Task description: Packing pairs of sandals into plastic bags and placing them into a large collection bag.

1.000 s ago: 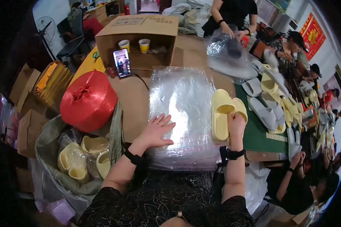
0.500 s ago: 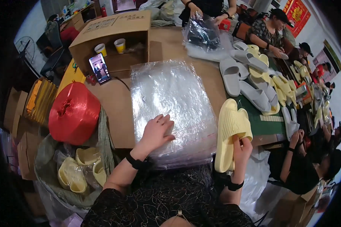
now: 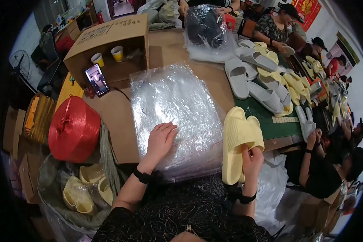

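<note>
My left hand lies on a stack of clear plastic bags, fingers stretched out and nothing held. The bags spread flat on the table before me, shiny and slightly wrinkled, with reddish lines near their close edge. At the right edge of the stack my right hand grips a pair of pale yellow slippers with ribbed straps. They stand toe-up, one overlapping the other, and my fingers reach in under the strap.
Grey slippers and yellow ones pile up at the right on a green mat. A cardboard box and a phone stand back left. Left are a red twine roll and a sack with bagged slippers. Co-workers sit around.
My left hand's fingers have drawn closer together on the bags, its thumb less spread. The whole view has shifted slightly. A co-worker across the table has raised a bag with something dark.
</note>
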The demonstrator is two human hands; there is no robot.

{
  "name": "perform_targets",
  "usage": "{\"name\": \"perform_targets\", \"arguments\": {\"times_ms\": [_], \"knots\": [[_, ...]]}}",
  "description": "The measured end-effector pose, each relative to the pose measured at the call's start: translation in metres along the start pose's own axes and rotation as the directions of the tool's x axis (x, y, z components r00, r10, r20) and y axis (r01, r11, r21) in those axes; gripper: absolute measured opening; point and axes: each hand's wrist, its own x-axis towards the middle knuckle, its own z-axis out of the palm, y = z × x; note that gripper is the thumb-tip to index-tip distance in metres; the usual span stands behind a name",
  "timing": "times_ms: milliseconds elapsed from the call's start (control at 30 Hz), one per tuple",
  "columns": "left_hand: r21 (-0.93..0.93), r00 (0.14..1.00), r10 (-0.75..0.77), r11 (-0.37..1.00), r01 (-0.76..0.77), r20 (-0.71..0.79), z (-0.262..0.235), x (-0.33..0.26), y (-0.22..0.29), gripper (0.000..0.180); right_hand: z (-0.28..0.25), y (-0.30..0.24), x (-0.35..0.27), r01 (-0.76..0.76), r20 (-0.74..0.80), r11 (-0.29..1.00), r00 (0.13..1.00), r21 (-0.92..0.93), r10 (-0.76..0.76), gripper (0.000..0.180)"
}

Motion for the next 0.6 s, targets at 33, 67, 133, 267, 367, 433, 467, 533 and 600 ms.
{"name": "perform_targets", "arguments": {"times_ms": [33, 67, 133, 267, 367, 433, 467, 533, 600], "knots": [[-0.010, 1.000, -0.019, 1.000, 0.019, -0.015, 0.000, 0.000, 0.001, 0.028, 0.000, 0.002, -0.001, 0.017, 0.014, 1.000, 1.000, -0.020, -0.016, 0.026], [-0.011, 1.000, -0.017, 1.000, 0.017, -0.016, 0.002, 0.000, 0.000, 0.028, 0.000, 0.003, -0.003, 0.034, 0.029, 0.999, 0.999, -0.040, -0.033, 0.025], [-0.049, 0.995, -0.044, 0.998, 0.039, -0.093, 0.006, 0.003, -0.001, 0.024, -0.002, 0.001, -0.007, 0.137, 0.063, 0.984, 0.990, -0.117, -0.130, 0.022], [-0.110, 0.980, -0.195, 0.976, 0.190, -0.038, 0.001, 0.012, 0.008, 0.028, -0.012, -0.019, -0.010, 0.451, 0.325, 0.884, 0.860, -0.125, -0.393, 0.018], [-0.124, 0.979, -0.202, 0.972, 0.199, -0.008, 0.001, 0.016, 0.010, 0.028, -0.009, -0.034, -0.013, 0.516, 0.476, 0.856, 0.762, -0.037, -0.439, 0.022], [-0.038, 0.994, -0.072, 0.997, 0.069, -0.076, 0.003, 0.014, 0.011, 0.026, -0.007, -0.041, -0.012, 0.539, 0.523, 0.834, 0.747, -0.116, -0.411, 0.022], [-0.038, 0.995, -0.065, 0.997, 0.062, -0.075, 0.003, 0.013, 0.013, 0.026, -0.002, -0.037, -0.010, 0.529, 0.514, 0.838, 0.759, -0.129, -0.400, 0.022], [-0.018, 0.997, -0.032, 0.999, 0.030, -0.063, 0.003, 0.009, 0.018, 0.027, 0.011, -0.036, -0.008, 0.519, 0.500, 0.839, 0.777, -0.164, -0.383, 0.023], [0.019, 0.997, 0.046, 0.999, -0.045, -0.065, 0.004, 0.007, 0.020, 0.027, 0.022, -0.040, -0.010, 0.523, 0.508, 0.841, 0.766, -0.139, -0.393, 0.023]]}}
